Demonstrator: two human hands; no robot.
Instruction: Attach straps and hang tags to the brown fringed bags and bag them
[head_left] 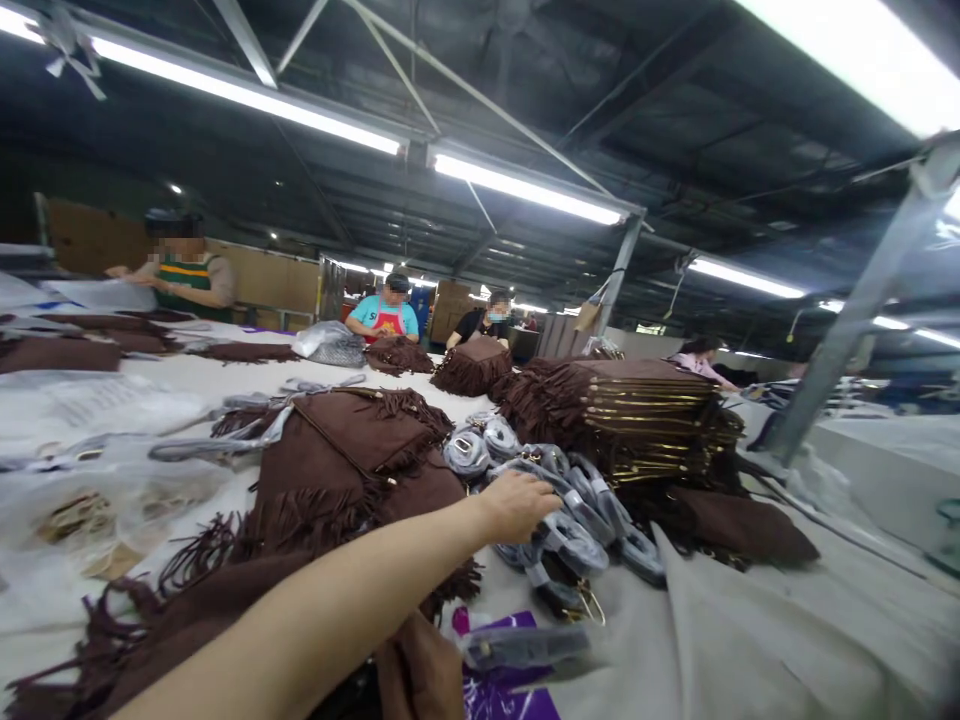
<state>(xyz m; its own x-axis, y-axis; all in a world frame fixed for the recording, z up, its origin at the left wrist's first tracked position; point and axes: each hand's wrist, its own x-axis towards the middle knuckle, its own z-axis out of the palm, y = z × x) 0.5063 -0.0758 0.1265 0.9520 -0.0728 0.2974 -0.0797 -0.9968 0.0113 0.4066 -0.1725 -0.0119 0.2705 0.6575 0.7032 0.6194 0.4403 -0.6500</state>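
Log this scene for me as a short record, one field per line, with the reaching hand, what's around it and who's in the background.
Reaching hand: left hand, over the wrapped straps; firm grip or not, cannot tell
Nearest things: coiled straps in greyish plastic wrap, in a heap
Left of heap: brown fringed bag
Right of heap: stack of brown items with gold-coloured edging
Bottom edge: purple item, partly covered
Far left: clear plastic bag
Background: at least four people, one in a red apron
Lighting: overhead tube lights

Room above straps [585, 535]; bag stack [622, 400] behind
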